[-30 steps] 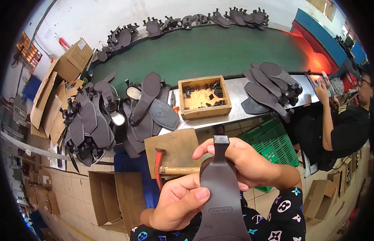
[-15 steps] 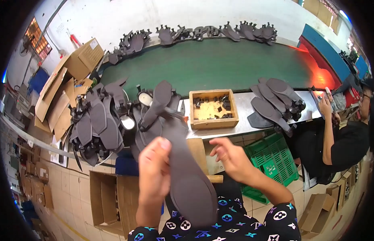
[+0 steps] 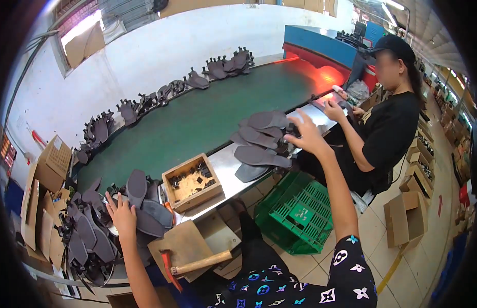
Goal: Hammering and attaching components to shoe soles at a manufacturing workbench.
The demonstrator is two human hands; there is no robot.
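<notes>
My left hand is open, fingers spread, over a heap of dark grey heeled sandals at the left; whether it touches one I cannot tell. My right hand reaches out to the right, open with its fingers apart. It is beside a stack of grey-soled sandals on the metal edge of the bench, and no sandal shows in its grasp. Between the two hands stands a wooden box with small black pieces inside. Nearer to me a hammer with a red head and wooden handle lies across a board.
A green conveyor belt runs behind, with more sandals along its far side. At the right a co-worker in black handles something grey. A green crate is on the tiled floor. Cardboard boxes stand far left.
The view has swung right. The sandal that was by my left hand is no longer there, and that hand is now spread over the left heap. My right hand has stretched out to the right stack.
</notes>
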